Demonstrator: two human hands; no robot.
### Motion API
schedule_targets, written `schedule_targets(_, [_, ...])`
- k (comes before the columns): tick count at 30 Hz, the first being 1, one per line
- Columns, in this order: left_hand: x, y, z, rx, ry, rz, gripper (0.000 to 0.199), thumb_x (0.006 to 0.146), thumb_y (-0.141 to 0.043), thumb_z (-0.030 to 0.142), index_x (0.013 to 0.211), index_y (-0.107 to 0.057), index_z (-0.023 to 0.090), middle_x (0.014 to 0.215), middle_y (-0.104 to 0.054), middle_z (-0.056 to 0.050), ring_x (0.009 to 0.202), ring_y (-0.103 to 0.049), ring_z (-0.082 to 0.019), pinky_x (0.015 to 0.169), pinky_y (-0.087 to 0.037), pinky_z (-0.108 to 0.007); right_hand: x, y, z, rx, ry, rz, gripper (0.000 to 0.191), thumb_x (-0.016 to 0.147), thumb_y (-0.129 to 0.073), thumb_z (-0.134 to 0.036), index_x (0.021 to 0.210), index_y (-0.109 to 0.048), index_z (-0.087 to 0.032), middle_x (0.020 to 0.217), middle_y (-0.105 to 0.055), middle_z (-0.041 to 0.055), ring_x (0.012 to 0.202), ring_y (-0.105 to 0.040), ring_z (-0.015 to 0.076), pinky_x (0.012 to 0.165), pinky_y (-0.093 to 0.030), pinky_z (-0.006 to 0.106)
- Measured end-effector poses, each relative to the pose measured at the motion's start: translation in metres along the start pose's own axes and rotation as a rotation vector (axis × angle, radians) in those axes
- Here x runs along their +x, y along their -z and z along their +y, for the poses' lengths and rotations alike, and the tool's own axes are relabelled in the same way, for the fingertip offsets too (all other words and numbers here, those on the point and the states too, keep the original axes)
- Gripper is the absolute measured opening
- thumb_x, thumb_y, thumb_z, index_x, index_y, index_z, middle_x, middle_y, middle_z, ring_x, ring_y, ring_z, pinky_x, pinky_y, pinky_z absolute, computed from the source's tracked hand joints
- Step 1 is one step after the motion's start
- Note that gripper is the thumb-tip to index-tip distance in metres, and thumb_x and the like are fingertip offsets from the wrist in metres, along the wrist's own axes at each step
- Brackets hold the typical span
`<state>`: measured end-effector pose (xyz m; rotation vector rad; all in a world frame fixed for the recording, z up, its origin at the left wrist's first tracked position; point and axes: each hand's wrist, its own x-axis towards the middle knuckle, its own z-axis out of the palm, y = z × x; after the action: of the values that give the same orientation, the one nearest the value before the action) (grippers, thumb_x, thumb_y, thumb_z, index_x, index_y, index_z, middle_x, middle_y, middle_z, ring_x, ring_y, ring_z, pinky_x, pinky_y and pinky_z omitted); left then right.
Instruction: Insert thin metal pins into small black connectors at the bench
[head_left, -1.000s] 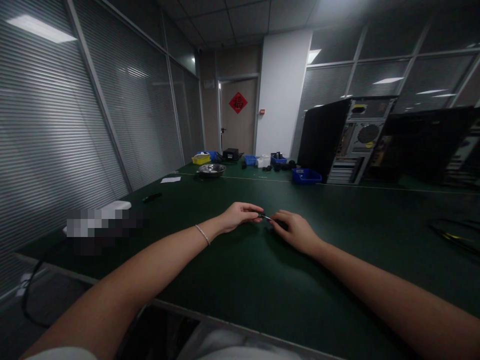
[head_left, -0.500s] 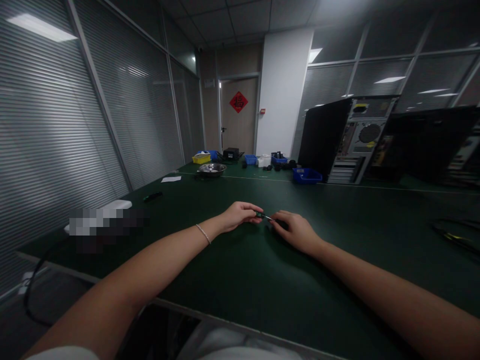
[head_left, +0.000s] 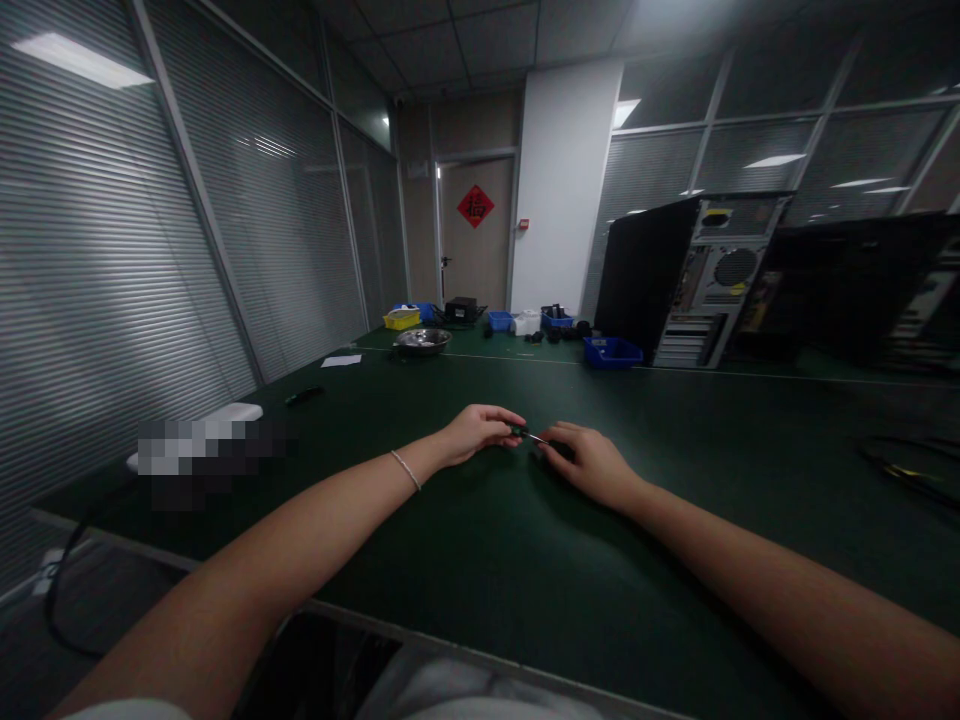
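Between the thumb and fingers of my left hand (head_left: 480, 435) is the dark green handle of a small screwdriver (head_left: 519, 431). Its thin metal shaft points right, toward my right hand (head_left: 592, 462). The fingers of my right hand are closed around a small dark object (head_left: 562, 449), mostly hidden under them and too dark to name. The shaft's tip reaches the right fingertips; whether it touches the dark object cannot be made out. Both hands are low over the dark green table (head_left: 465, 560).
A black computer case (head_left: 652, 275) stands at the back right, beside a blue bin (head_left: 613, 353). A metal bowl (head_left: 422, 342), paper (head_left: 341, 361) and a dark green tool (head_left: 304, 396) lie to the left. Cables (head_left: 911, 470) lie at the right.
The view has shifted very slightly. Both hands hold the same pose, with the screwdriver in nearly the same place.
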<state>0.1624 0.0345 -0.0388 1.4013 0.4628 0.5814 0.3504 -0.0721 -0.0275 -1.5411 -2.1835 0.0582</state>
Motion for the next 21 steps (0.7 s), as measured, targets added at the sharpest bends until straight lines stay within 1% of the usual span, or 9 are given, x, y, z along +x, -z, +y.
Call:
schedule_targets(3, [-0.0018, -0.0004, 0.0013, 0.014, 0.002, -0.004, 0.026, 0.071, -0.061, 0.007, 0.098, -0.062, 0.009, 0.088, -0.065, -0.011, 0.074, -0.063, -0.011, 0.080, -0.047, -0.028, -0.0003, 0.0008, -0.0006, -0.001, 0.004, -0.004, 0.025, 0.086, -0.043, -0.033, 0.096, -0.062, -0.022, 0.086, -0.060, 0.0045, 0.072, -0.055, 0.0151, 0.065, -0.041, 0.025])
schedule_targets(7, [-0.0031, -0.0022, 0.0023, 0.038, 0.005, 0.018, 0.026, 0.070, -0.064, 0.009, 0.097, -0.062, 0.009, 0.086, -0.065, -0.010, 0.071, -0.062, -0.010, 0.078, -0.048, -0.027, -0.0004, 0.0010, 0.0001, 0.007, 0.005, -0.006, 0.024, 0.085, -0.043, -0.033, 0.096, -0.062, -0.021, 0.087, -0.060, 0.0046, 0.073, -0.055, 0.0149, 0.066, -0.041, 0.025])
schedule_targets(13, [-0.0027, -0.0033, 0.0025, 0.053, 0.009, 0.034, 0.024, 0.071, -0.062, 0.008, 0.095, -0.063, 0.009, 0.084, -0.065, -0.010, 0.068, -0.061, -0.009, 0.076, -0.048, -0.027, -0.0008, 0.0000, 0.0010, 0.002, 0.011, -0.015, 0.023, 0.085, -0.044, -0.033, 0.095, -0.061, -0.021, 0.087, -0.060, 0.0041, 0.072, -0.054, 0.0143, 0.065, -0.041, 0.024])
schedule_targets(21, [-0.0040, -0.0041, 0.0039, 0.075, 0.004, 0.017, 0.025, 0.069, -0.064, 0.011, 0.094, -0.063, 0.008, 0.080, -0.065, -0.009, 0.066, -0.061, -0.010, 0.073, -0.048, -0.028, -0.0006, -0.0005, 0.0012, -0.015, 0.018, -0.021, 0.023, 0.085, -0.044, -0.033, 0.094, -0.062, -0.022, 0.085, -0.059, 0.0036, 0.070, -0.054, 0.0136, 0.063, -0.040, 0.023])
